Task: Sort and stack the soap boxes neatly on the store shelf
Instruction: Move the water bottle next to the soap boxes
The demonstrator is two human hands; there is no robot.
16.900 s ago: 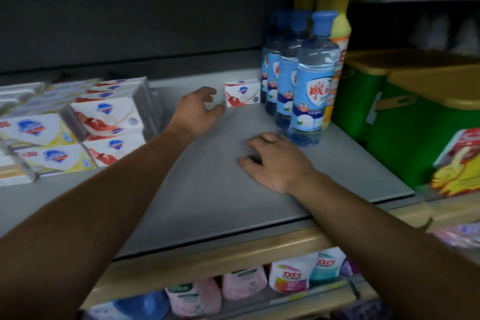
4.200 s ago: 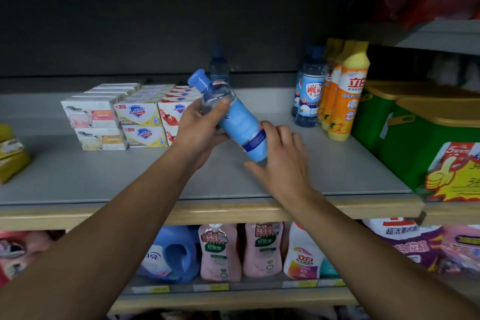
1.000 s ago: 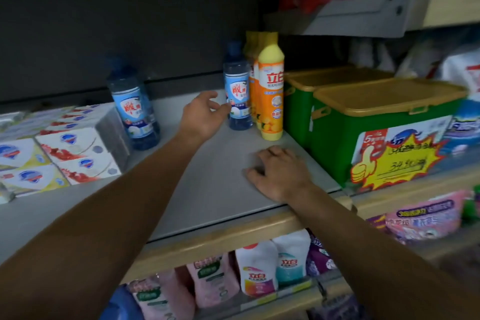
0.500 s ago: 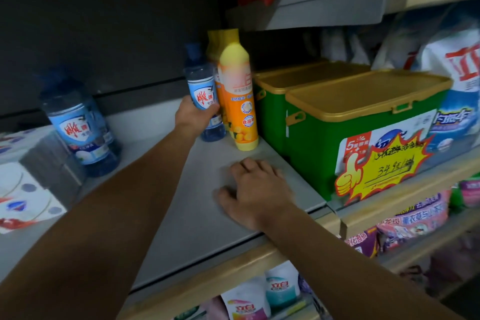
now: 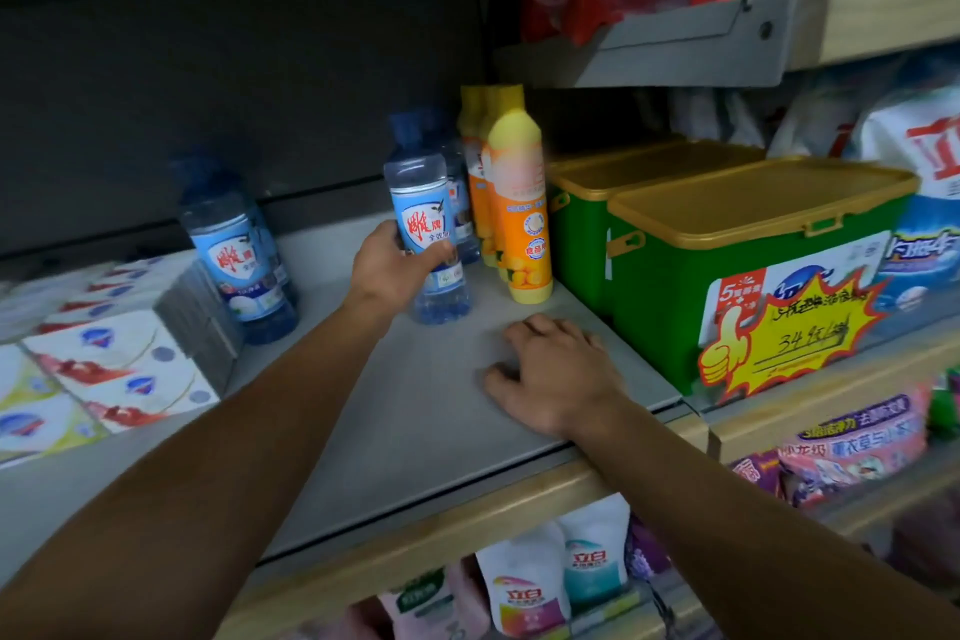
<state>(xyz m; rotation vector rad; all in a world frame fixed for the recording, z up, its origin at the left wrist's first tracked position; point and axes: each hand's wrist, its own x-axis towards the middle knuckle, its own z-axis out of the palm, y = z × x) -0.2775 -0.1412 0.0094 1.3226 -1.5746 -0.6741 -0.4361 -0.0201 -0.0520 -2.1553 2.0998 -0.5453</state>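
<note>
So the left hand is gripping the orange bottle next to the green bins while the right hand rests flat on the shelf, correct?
Not quite. The head view shows the left hand gripping a clear blue-labelled bottle, not the orange bottle, which stands untouched beside the green bins. The rest holds: the right hand rests flat on the shelf.

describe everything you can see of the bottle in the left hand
The bottle is clear plastic with a blue cap, a blue label bearing red characters, and bluish liquid at the bottom. The left hand grips its lower half, fingers wrapped round the label. It stands roughly upright, leaning slightly, its base at or just above the grey shelf, left of the orange bottles.
</note>
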